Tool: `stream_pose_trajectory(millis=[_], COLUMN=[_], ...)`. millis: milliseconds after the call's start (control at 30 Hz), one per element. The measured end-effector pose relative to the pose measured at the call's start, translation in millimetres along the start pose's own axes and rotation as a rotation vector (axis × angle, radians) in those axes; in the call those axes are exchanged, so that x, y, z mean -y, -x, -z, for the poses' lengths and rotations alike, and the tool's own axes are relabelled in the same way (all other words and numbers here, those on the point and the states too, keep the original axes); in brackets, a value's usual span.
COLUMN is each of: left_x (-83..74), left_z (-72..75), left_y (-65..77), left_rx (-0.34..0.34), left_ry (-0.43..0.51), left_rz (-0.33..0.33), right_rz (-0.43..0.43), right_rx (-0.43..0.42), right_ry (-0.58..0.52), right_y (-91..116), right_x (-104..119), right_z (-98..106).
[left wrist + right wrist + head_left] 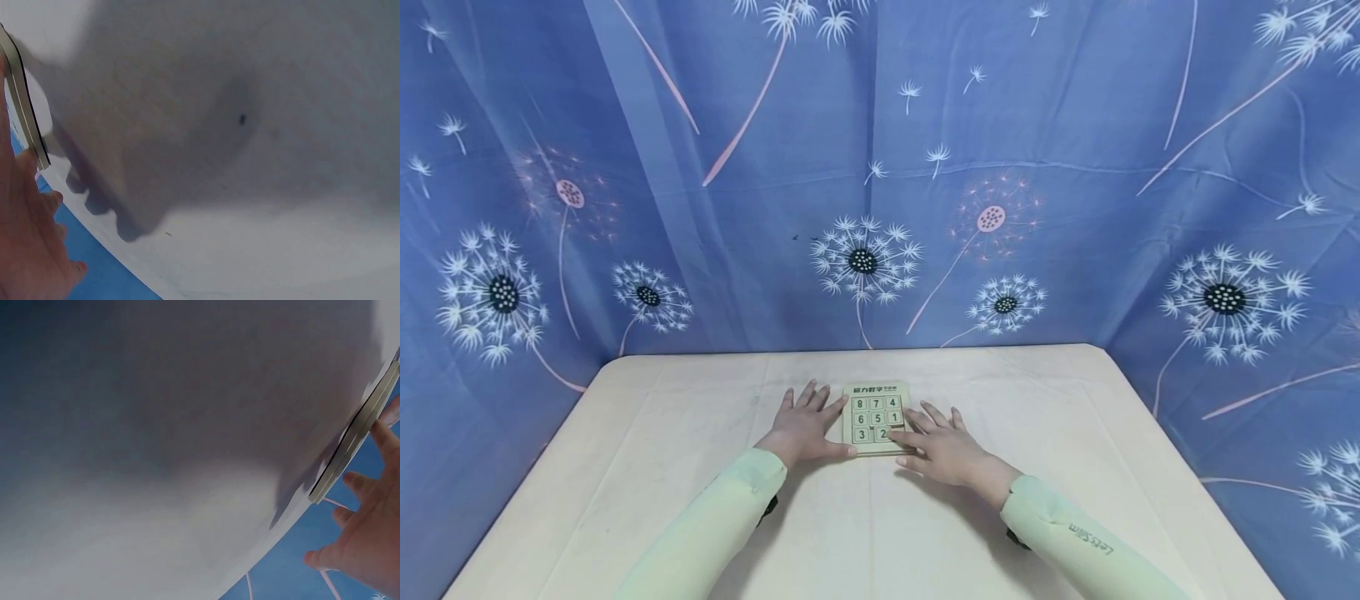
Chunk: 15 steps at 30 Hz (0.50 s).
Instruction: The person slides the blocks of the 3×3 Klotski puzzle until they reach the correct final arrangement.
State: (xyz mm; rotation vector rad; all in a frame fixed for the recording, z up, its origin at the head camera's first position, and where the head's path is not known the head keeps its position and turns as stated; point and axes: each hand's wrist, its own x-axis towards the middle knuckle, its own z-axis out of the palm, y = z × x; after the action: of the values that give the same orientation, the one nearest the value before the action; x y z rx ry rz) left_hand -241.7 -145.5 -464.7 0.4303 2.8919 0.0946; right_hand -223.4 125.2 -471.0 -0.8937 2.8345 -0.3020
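Note:
A pale green number slide puzzle (pixel 867 448) lies flat on the table, its tiles reading 8 7 4, 6 5 1 and 3 2 from top to bottom. Fingers spread, my left hand (pixel 799 432) steadies the left side, index fingertip near the upper corner and thumb at the lower one. On the other side my right hand (pixel 951 454) reaches over the frame, with a straight fingertip on the right part of the 2 tile (pixel 882 434). Both wrist views catch only the puzzle's thin edge (pixel 28 109) beside the extended fingers.
A cream-coloured table cover (pixel 647 433) spreads around the puzzle. Blue curtain fabric (pixel 760 275) with dandelion prints hangs behind the table and along both sides. Light green sleeves (pixel 722 508) cover the forearms.

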Motion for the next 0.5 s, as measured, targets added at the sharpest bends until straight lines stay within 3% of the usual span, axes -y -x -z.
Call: stream_pose_trajectory(millis=[500], left_x=[1.2], left_z=[-1.2], left_y=[-1.1], left_rx=[0.001], left_ry=[0.003], left_rz=[0.003], right_rz=[-0.007], right_rx=[0.004], right_ry=[0.011], right_y=[-0.1], right_x=[-3.9], right_z=[0.8])
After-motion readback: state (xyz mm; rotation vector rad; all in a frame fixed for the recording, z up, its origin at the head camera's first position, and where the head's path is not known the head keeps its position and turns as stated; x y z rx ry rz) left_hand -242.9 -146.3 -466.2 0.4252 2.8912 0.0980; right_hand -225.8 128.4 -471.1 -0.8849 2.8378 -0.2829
